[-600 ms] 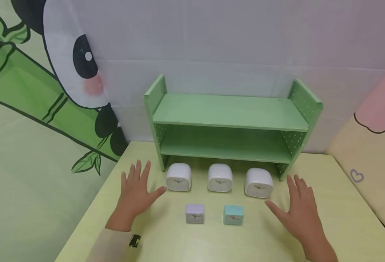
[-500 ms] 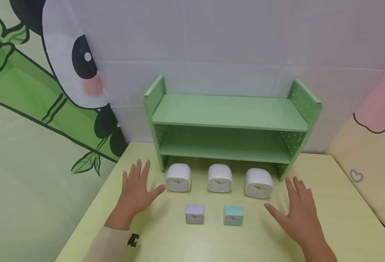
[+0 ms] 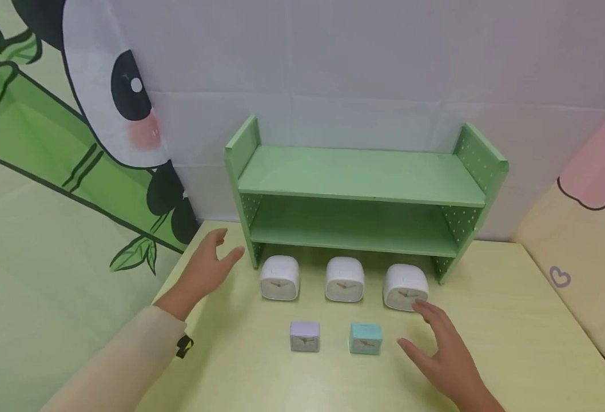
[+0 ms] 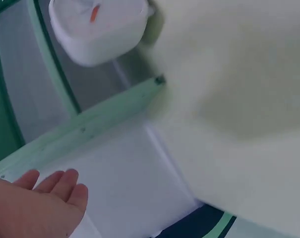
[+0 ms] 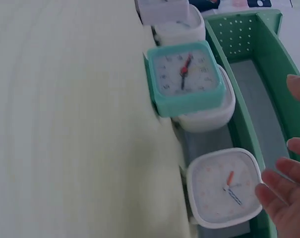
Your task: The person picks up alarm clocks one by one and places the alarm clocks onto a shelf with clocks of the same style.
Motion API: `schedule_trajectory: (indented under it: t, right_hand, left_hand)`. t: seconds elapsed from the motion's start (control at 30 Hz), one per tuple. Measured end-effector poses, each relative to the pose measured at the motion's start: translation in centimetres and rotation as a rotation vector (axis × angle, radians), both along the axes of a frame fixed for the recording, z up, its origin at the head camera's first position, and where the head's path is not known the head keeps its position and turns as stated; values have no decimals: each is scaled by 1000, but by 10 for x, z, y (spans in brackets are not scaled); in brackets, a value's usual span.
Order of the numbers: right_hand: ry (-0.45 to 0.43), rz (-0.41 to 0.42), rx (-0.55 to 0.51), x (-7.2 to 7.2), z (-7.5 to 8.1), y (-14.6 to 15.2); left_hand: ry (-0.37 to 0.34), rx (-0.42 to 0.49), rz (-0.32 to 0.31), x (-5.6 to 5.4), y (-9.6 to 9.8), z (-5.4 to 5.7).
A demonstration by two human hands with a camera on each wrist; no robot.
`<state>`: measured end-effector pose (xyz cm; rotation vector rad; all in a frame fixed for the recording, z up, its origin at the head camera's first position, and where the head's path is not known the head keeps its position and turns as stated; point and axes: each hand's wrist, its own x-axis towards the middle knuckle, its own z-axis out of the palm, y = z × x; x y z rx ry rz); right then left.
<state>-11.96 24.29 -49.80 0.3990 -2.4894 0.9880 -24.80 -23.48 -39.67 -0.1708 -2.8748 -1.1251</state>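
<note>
Three white clocks stand in a row before the shelf: a left one (image 3: pixel 279 278), a middle one (image 3: pixel 345 279) and a right one (image 3: pixel 406 287). In front of them are a small lilac clock (image 3: pixel 305 336) and a small turquoise clock (image 3: pixel 366 339). My left hand (image 3: pixel 205 268) is raised left of the left white clock, fingers relaxed, thumb toward the shelf. My right hand (image 3: pixel 444 352) hovers to the right of the turquoise clock, its fingertips overlapping the right white clock's lower corner in the head view. Both hands hold nothing. The right wrist view shows loosely bent fingers (image 5: pixel 278 186) beside that white clock.
A green two-tier shelf (image 3: pixel 359 174) stands at the back of the pale yellow table (image 3: pixel 261 377). Behind it hangs a cloth backdrop (image 3: pixel 364 63) with a panda and bamboo on the left. A sleeve with a black-and-yellow tag (image 3: pixel 184 345) covers the left forearm.
My left hand has moved up and left toward the shelf's left end, fingers bending. My right hand has come lower and left, closer to the turquoise clock. The clocks stay put.
</note>
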Motion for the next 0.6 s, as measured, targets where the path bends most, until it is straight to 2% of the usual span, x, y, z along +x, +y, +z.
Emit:
schedule_trajectory:
  t: [0.13, 0.27, 0.47, 0.6]
  right_hand:
    - [-110, 51, -79, 0, -5, -9]
    - [-238, 68, -149, -2, -8, -15]
    - [-316, 113, -252, -6, -18, -23]
    - [-348, 182, -326, -12, -24, -25]
  left_hand:
    - [38, 32, -6, -9, -5, 30]
    - [77, 76, -5, -19, -3, 55]
    - [91, 162, 3, -35, 8, 80]
    - [100, 213, 29, -47, 13, 94]
